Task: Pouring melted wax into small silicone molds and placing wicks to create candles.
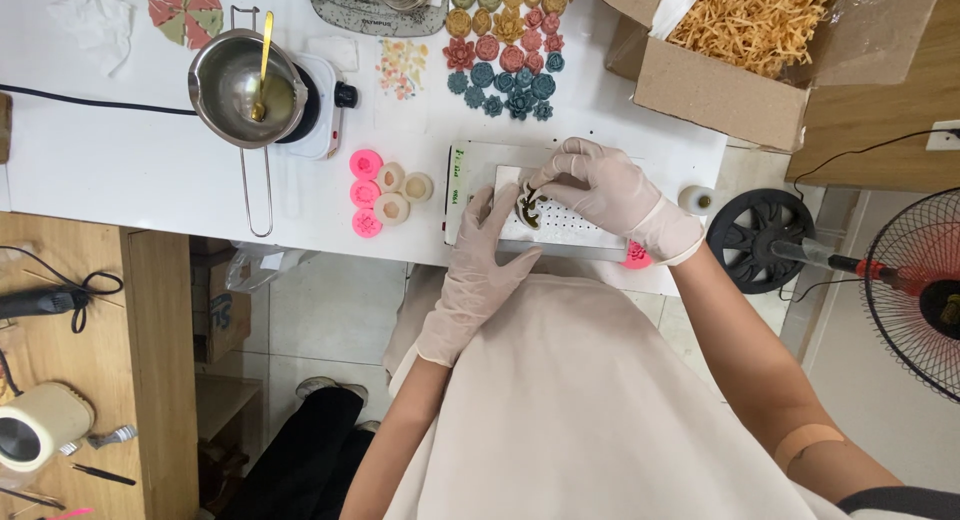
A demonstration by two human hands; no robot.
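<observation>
Left hand: the gloved left hand (480,270) lies flat, fingers spread, pressing the near left part of the white perforated board (570,220).
Right hand: the right hand (600,185) has its fingertips pinched together on the small dark flower-shaped piece (527,208).
Piece: it sits on the board's left end, between both hands, touching the right fingertips.
Around: pink moulds (366,192) lie to the left on the tabletop (120,170); a steel pot (245,88) stands farther off.
Obstruction: none between hands and piece.

A small dark flower-shaped piece (527,212) with pale edges lay flat on my white dotted sheet (580,225), near its left end, at the table's front edge.
</observation>
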